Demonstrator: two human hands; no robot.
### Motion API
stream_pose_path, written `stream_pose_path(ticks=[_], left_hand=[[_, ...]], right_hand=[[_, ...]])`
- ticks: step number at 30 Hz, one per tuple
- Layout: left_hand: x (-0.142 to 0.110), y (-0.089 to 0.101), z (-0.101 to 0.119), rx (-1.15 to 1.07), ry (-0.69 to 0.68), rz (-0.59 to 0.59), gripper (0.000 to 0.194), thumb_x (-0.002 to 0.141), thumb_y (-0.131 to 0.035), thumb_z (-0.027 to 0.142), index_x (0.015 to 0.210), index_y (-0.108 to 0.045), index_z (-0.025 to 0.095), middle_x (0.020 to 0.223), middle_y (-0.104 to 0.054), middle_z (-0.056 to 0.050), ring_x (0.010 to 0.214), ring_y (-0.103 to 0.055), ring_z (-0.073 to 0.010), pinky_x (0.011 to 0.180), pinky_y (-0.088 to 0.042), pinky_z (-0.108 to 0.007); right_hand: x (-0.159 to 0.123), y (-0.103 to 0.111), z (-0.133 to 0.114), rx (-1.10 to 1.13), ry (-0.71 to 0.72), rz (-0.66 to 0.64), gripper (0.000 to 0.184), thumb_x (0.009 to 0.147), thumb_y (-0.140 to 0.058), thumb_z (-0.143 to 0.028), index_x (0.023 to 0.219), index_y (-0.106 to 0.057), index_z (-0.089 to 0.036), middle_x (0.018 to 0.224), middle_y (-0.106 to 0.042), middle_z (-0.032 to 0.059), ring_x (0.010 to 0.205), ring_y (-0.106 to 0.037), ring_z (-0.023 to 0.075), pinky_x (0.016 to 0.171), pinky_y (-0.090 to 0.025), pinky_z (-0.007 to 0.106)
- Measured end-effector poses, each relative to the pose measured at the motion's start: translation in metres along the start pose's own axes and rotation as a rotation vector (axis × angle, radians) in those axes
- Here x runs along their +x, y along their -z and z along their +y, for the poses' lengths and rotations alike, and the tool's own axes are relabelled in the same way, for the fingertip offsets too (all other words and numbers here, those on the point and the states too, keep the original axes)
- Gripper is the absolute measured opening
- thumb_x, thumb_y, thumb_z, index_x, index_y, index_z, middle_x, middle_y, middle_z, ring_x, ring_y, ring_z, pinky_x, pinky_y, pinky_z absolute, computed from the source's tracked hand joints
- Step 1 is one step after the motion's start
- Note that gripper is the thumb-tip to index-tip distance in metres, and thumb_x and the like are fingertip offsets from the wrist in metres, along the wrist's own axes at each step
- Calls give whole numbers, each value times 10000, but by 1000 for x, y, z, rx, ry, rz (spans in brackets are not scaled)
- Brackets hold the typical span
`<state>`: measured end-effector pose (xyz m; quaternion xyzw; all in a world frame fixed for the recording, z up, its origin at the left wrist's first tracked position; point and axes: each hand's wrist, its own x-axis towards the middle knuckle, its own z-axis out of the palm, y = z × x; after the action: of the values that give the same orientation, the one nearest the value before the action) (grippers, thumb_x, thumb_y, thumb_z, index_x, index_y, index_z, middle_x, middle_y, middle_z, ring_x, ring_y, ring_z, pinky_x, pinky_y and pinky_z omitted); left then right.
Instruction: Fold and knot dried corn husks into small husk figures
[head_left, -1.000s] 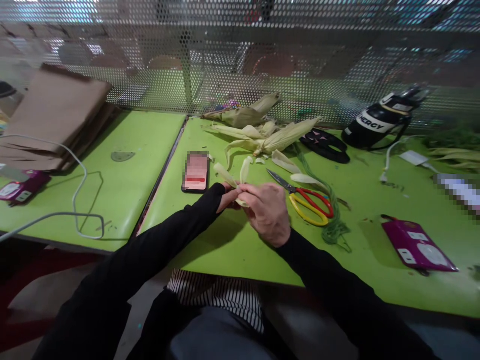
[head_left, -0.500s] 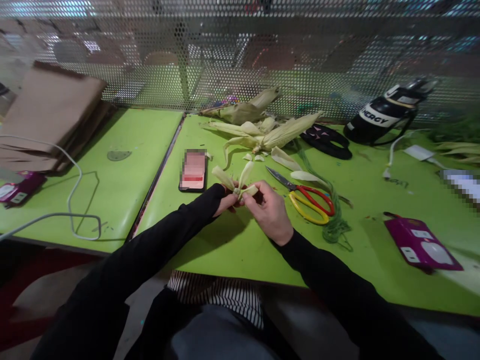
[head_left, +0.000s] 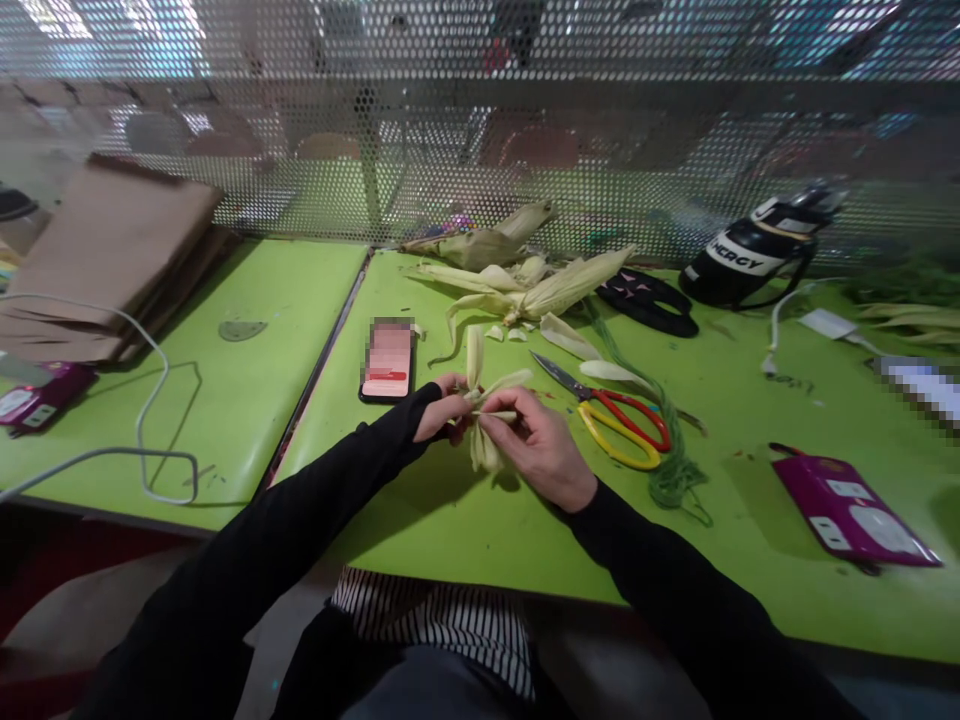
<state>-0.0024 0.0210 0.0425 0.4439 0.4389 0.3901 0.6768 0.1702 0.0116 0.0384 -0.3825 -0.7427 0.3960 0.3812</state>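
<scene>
Over the green table, my left hand point(head_left: 444, 412) pinches the middle of a corn husk flower point(head_left: 486, 452), whose pale strips fan out up, down and to the right. My right hand point(head_left: 541, 445) is closed on one of its strips, thumb against forefinger. Parts of the flower's centre are covered by my fingers. Right of my hands lie scissors point(head_left: 626, 430) with one red and one yellow handle, beside tangled green twine point(head_left: 675, 478). Beyond my hands rests a pile of corn husks point(head_left: 559, 288), with a few cut bits near it.
A phone point(head_left: 388, 362) lies left of the husks. Brown paper bags point(head_left: 124, 250) and a white cable point(head_left: 161, 385) are at the left. Rightward are a black bottle point(head_left: 754, 250) and a purple power strip point(head_left: 855, 508). A perforated metal screen point(head_left: 300, 150) closes off the back.
The husk flower has turned in my hands: strips now hang below as well as above. My right hand has moved slightly down and right. The whole view has shifted a little.
</scene>
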Motion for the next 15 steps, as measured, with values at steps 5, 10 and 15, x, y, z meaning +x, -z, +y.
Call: stream_pose_path(ticks=[5, 10, 15], left_hand=[[-1, -1, 0, 73, -36, -45, 152, 823, -602, 254, 903, -531, 145, 627, -529, 42, 437, -486, -69, 447, -394, -205], [-1, 6, -5, 178, -98, -92, 211, 818, -626, 322, 906, -562, 141, 569, -506, 59, 424, -486, -63, 444, -365, -193], [-1, 5, -2, 52, -62, -103, 247, 768, -686, 301, 905, -575, 128, 564, -509, 58, 445, -486, -73, 439, -397, -201]], right_hand=[[-1, 1, 1, 17, -32, 4, 138, 902, -611, -361, 927, -596, -227, 813, -655, 9, 656, -590, 134, 559, -452, 257], [1, 3, 4, 58, -34, 11, 134, 899, -622, -347, 926, -606, -217, 825, -660, 9, 672, -601, 130, 589, -481, 255], [2, 3, -1, 41, 14, 53, 106, 879, -649, -308, 879, -599, -215, 810, -661, 2, 659, -612, 122, 586, -505, 250]])
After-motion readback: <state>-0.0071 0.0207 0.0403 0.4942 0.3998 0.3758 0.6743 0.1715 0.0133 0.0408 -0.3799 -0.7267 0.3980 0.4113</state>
